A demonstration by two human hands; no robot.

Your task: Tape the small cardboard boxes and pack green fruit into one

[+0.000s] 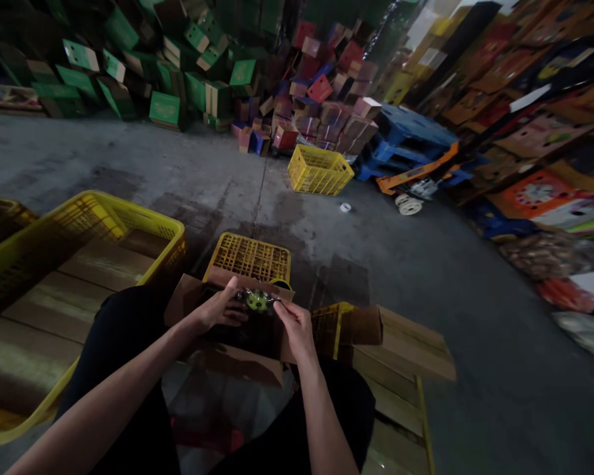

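Observation:
An open cardboard box [242, 359] with its flaps folded out sits between my knees. Inside its upper part is a dark, glossy package with a round green label [258, 301]; what it contains cannot be made out. My right hand [296, 324] pinches the right edge of this package between thumb and fingers. On the left side my left hand [215, 309] reaches over the box, thumb raised apart from the stretched fingers, close beside the package. The inside of the box is dark. Just beyond it stands a yellow crate [250, 254], partly hidden by the box's far flap.
At left a large yellow crate [178, 231] holds several closed cardboard boxes [59, 303]. More cartons [396, 402] lie at my right knee. Farther off are a yellow basket [321, 171], blue pallets [406, 135], an orange pallet jack [420, 170] and heaped green boxes [165, 109].

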